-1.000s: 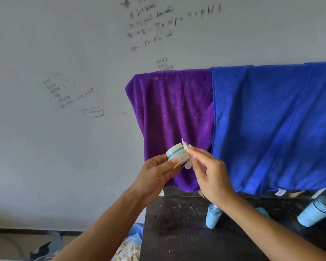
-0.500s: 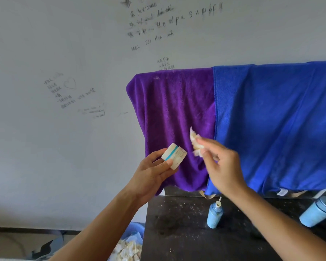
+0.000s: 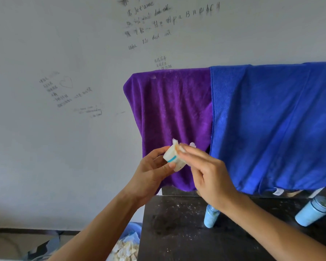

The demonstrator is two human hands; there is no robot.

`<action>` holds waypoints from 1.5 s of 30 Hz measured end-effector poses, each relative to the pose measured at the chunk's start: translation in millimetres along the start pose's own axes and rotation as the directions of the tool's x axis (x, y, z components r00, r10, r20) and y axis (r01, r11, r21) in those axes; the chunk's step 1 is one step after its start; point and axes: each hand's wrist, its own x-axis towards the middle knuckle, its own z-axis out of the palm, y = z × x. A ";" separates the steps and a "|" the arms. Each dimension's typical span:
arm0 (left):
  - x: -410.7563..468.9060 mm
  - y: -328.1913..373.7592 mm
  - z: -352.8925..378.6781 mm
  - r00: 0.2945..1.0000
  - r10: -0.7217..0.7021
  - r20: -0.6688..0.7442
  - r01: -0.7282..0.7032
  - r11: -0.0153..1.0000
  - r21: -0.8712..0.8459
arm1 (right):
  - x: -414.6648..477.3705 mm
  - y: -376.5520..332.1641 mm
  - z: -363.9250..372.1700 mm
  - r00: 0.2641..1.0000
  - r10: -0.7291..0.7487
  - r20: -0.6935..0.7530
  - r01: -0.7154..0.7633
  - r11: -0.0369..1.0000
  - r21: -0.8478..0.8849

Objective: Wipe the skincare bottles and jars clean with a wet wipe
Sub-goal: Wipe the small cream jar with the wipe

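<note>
Head view: the left hand [image 3: 151, 174] pinches a small white jar [image 3: 174, 158] between thumb and fingers, held up in the air above the far left corner of the dark table [image 3: 177, 232]; the right hand [image 3: 205, 172] presses a crumpled wipe [image 3: 183, 147] against the jar's top; wiping seems under way; next, probably turn the jar to reach unwiped sides; two blue bottles [image 3: 211, 216] wait on the table.
</note>
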 end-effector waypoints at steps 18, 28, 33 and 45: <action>-2.3 0.2 -5.5 0.993 -0.115 -0.030 0.115 0.993 -0.017 | 5.1 10.4 -1.8 0.948 0.315 0.044 -0.314 0.905 0.287; -3.9 -4.4 -1.7 0.997 -0.072 -0.012 0.072 0.997 0.024 | -4.4 -2.8 -0.8 0.998 -0.065 0.027 0.064 0.997 0.037; -4.3 -4.3 1.8 0.995 -0.015 -0.101 0.031 0.987 0.158 | 1.0 10.8 -4.0 0.991 0.115 0.061 -0.119 0.990 0.069; -1.1 -0.6 1.4 0.985 -0.014 -0.172 0.055 0.970 0.235 | 4.8 -1.3 -2.5 0.989 0.131 0.067 -0.140 0.979 0.151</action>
